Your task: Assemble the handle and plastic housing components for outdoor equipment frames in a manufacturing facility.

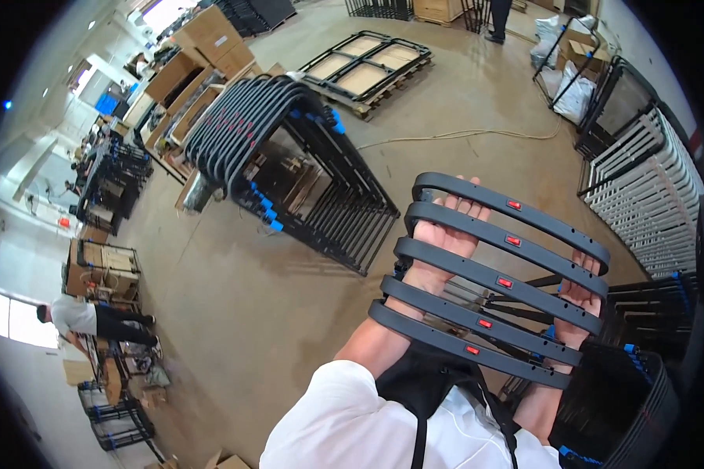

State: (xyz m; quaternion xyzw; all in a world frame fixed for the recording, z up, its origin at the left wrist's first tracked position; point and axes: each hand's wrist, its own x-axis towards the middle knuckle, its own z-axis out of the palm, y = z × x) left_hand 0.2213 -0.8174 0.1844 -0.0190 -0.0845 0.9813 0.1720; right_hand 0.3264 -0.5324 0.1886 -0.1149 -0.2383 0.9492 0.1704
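Note:
Several curved dark grey handrails (pixel 516 291), each with a small red switch or safety-key slot, lie side by side across my two raised arms. My left hand (pixel 450 230) is palm up beneath the farther rails, with its fingers stretched out and partly covered by them. My right hand (pixel 580 285) holds up the other ends, and its fingers show between the rails. The nearer rails rest over my forearms. Their rounded ends curve down outside my arms.
A stack of black frames with similar curved tops (pixel 246 117) stands ahead to the left. Behind it, flat frames lie on a wooden pallet (pixel 360 109). White metal racks (pixel 641 187) and black frames (pixel 626 391) line the right. A person (pixel 102 319) works at far left; a cable (pixel 477 133) crosses the floor.

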